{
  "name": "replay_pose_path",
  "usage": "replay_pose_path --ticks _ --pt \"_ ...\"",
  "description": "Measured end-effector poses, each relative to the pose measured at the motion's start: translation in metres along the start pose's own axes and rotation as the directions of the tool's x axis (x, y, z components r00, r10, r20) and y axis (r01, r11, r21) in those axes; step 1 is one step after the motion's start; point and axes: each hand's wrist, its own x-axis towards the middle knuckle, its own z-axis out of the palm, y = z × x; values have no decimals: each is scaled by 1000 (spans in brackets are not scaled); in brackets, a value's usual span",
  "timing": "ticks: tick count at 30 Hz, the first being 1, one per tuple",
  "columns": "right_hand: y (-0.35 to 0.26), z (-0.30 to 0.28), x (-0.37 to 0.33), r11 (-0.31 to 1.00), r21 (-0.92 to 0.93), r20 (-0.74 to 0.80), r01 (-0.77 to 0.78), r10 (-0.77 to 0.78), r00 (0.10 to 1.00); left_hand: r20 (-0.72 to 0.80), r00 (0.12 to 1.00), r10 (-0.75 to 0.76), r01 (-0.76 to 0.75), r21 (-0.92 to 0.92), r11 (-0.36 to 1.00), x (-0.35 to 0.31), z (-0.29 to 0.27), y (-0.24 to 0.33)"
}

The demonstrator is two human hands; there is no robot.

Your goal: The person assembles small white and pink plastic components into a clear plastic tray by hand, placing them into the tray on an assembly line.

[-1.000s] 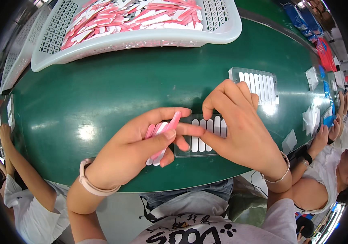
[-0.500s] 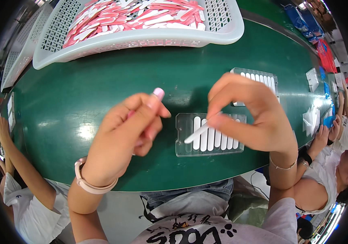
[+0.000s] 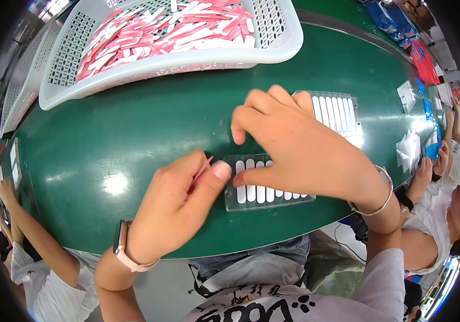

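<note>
My left hand [image 3: 179,201] is closed, pinching pink nail files [image 3: 202,173] on edge between thumb and fingers; how many is hidden. Beside it, my right hand [image 3: 294,145] has its fingers spread, with the thumb over the left end of a clear plastic tray [image 3: 232,205]. White nail files [image 3: 251,196] lie side by side in that tray, the leftmost under the right thumb's tip. The right hand covers the upper right part of the tray. A second clear tray [image 3: 359,130] with a row of white nail files lies beyond my right hand.
A white perforated basket [image 3: 289,45] heaped with pink and white nail files stands at the far left on the green table [image 3: 133,134]. Clear plastic packaging [image 3: 410,147] lies at the right, near a co-worker's hands [image 3: 428,172]. Another person's arm [image 3: 36,231] is at the left.
The white nail file pinched in my right hand now lies in the tray's left end, and those fingers have spread. My left hand has moved down and right, close to the tray.
</note>
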Motion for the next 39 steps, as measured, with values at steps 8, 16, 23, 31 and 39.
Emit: replay_pose_path --ticks 8,16,23,31,39 --pt "6 -2 -47 1000 -2 -149 -28 28 988 -57 960 274 -214 480 851 -1 20 -4" --pt "-20 39 -84 963 -268 -198 25 -80 977 24 972 232 -205 559 803 -3 23 -1" --pt "-10 38 -104 953 -280 -275 -114 34 961 27 988 153 -150 431 890 -4 19 2" --pt "-19 48 -110 923 -356 -264 -148 53 963 4 939 345 -252 690 678 -7 33 -1" --pt "-6 29 -90 993 -117 -244 -24 -5 970 -94 964 249 -223 226 948 -8 8 -11"
